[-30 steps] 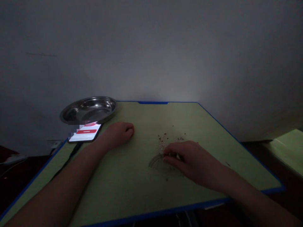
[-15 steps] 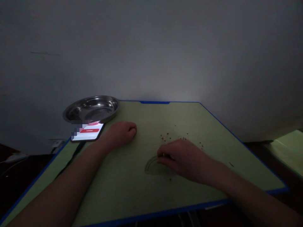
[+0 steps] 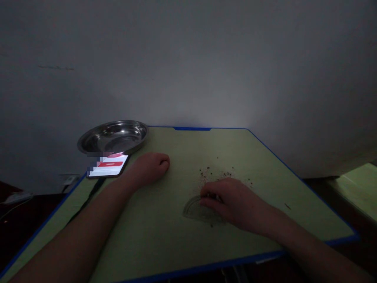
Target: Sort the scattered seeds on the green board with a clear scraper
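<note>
A clear half-round protractor (image 3: pixel 193 210) lies low over the table, its arc toward the far side. My right hand (image 3: pixel 231 200) is closed with thumb and fingers pinching its upper right part, and the hand hides that side. Small dark and reddish crumbs (image 3: pixel 226 173) are scattered just beyond the right hand. One dark speck (image 3: pixel 211 226) lies on the near side of the protractor. My left hand (image 3: pixel 151 168) rests on the table as a loose fist, with nothing visible in it, right of a lit phone (image 3: pixel 108 169).
A shiny steel basin (image 3: pixel 113 137) stands at the table's back left corner, behind the phone. A dark cable (image 3: pixel 88 198) runs from the phone along the left side. The pale green table (image 3: pixel 165 243) has blue edging and meets a grey wall. A thin dark sliver (image 3: pixel 288 206) lies at right.
My right hand has shifted slightly right and toward me, and the protractor has moved and turned a little with it. The left hand stays in place.
</note>
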{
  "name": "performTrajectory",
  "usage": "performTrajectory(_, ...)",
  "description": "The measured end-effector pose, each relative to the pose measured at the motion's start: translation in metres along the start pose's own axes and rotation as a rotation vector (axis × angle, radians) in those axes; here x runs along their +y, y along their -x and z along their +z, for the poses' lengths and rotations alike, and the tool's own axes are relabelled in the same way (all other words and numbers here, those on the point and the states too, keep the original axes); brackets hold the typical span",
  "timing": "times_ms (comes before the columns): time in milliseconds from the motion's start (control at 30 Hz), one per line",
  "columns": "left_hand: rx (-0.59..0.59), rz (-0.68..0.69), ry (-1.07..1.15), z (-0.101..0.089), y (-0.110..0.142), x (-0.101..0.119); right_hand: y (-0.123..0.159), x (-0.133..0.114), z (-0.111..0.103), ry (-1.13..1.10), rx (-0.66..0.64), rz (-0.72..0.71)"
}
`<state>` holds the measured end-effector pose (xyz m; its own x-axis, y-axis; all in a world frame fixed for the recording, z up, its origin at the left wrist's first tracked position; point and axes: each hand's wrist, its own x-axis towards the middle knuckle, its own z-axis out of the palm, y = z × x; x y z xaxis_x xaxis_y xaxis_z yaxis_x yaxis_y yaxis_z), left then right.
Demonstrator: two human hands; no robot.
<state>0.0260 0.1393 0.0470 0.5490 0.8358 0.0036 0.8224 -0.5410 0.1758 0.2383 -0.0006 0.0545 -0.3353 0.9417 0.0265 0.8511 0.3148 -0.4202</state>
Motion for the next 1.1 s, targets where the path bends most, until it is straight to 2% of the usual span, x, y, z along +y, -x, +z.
performTrajectory(233, -0.013, -0.014, 0.001, 0.0, 0.0, -0.001, -0.002, 0.016, -0.001, 0.049, 0.019, 0.074)
performTrajectory(600, -0.025, -0.017, 0.005, -0.001, 0.0, -0.001, -0.024, 0.074, -0.019, 0.108, 0.151, 0.182)
performTrajectory(700, -0.022, -0.012, 0.009, 0.0, 0.0, -0.002, -0.025, 0.083, -0.025, 0.091, 0.172, 0.186)
performTrajectory(800, -0.019, -0.011, 0.019, 0.0, 0.0, -0.003, -0.018, 0.08, -0.025, -0.062, 0.119, 0.162)
performTrajectory(900, -0.015, -0.011, 0.014, 0.0, 0.0, -0.003, -0.008, 0.064, -0.019, -0.239, -0.022, 0.115)
performTrajectory(967, -0.01, -0.004, 0.016, 0.0, 0.001, -0.003, -0.005, 0.051, -0.014, -0.259, -0.096, 0.095)
performTrajectory(1100, 0.005, -0.002, 0.012, 0.0, 0.001, -0.002, -0.004, 0.026, -0.008, -0.191, -0.14, 0.054)
